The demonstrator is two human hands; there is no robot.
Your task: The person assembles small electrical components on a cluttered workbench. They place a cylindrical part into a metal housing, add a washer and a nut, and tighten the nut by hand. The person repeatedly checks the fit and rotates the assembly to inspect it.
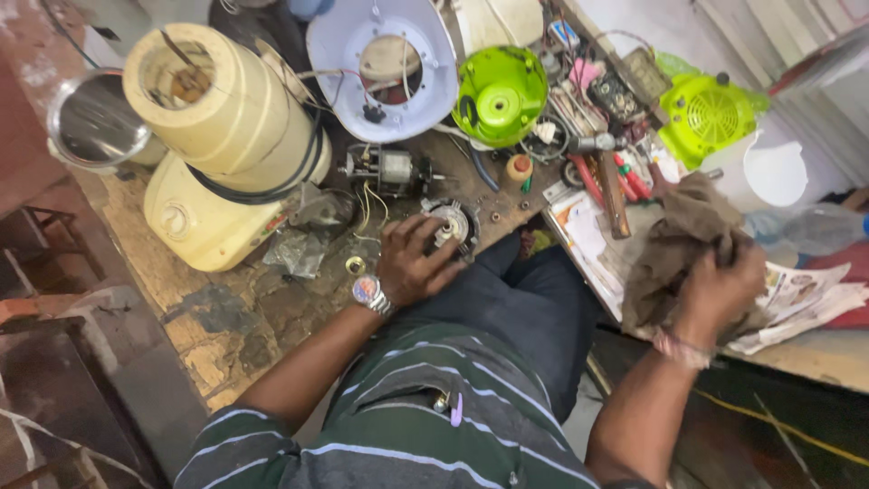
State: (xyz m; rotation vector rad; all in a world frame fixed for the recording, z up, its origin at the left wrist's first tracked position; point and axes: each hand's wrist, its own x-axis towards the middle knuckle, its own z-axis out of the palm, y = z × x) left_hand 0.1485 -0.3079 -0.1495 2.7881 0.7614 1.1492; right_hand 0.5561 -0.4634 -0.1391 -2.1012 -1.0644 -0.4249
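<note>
Brown rag [681, 237] bunched under right-hand fingers [731, 263].

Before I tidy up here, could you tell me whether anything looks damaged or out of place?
Yes: the cream mixer base has a cream jar lying tilted across it, not seated upright. A bare motor with loose wires sits on the worn bench.

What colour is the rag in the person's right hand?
The rag is dull brown, gripped by the right hand; the head view shows it best.
</note>
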